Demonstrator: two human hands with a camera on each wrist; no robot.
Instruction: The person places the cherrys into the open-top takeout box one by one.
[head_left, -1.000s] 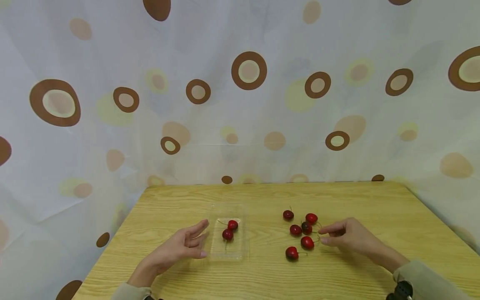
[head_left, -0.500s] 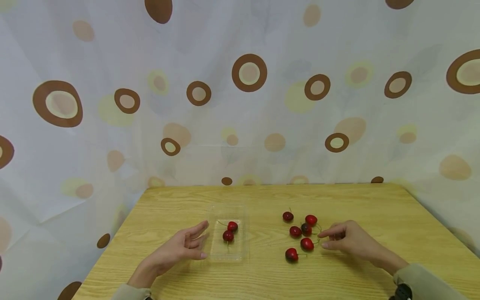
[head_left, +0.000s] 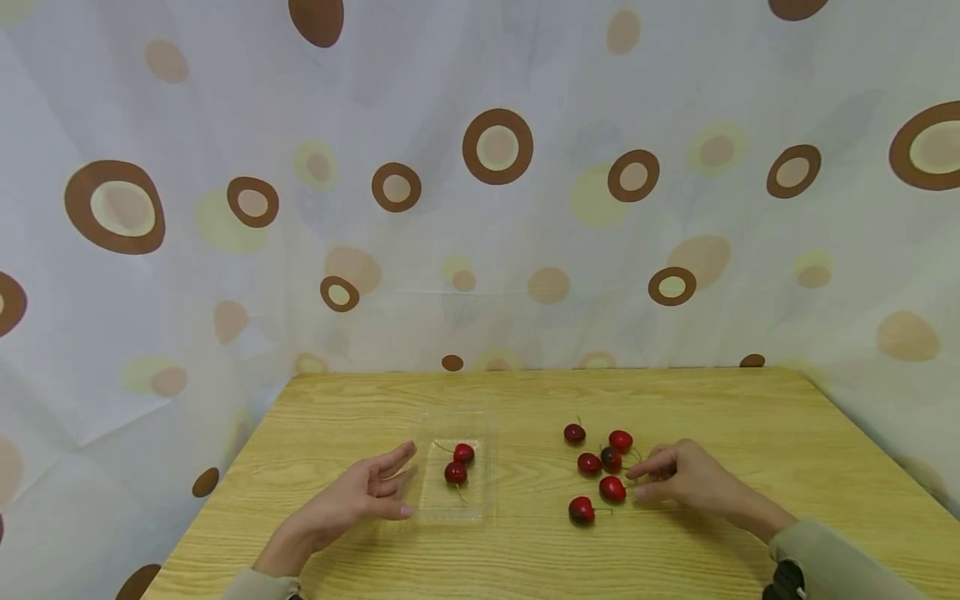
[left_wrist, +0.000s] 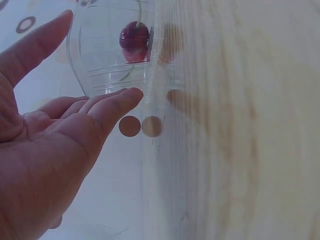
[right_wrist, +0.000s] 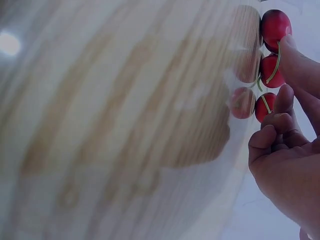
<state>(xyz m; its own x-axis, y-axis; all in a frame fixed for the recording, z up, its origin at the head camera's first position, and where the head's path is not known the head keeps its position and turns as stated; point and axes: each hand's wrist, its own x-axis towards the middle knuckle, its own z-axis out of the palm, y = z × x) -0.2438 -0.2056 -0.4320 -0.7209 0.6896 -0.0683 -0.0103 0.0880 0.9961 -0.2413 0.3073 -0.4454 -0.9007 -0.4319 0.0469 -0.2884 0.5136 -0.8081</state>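
A clear plastic box (head_left: 480, 507) holds two dark red cherries (head_left: 455, 472) with stems. At its left side is my left hand (head_left: 360, 496), thumb and fingers spread apart, holding nothing; in the left wrist view its fingertips (left_wrist: 132, 94) overlap the box wall. Several loose cherries (head_left: 589, 463) lie in a group on the right. My right hand (head_left: 690, 482) reaches in from the right, fingertips at the stem of a bright red cherry (head_left: 612, 489). In the right wrist view, a gap shows between thumb and index finger around the stem (right_wrist: 275, 67), and the other fingers are curled.
The wooden table (head_left: 525, 567) has a glossy, light grain. Behind and beside it hangs a white curtain (head_left: 555, 208) with brown and yellow circles. The nearest loose cherry (head_left: 581, 509) lies in front of the group, its stem pointing right.
My right hand has shifted slightly left, bringing its fingertips closer to the bright red cherry and its stem. My left hand has stayed beside the box.
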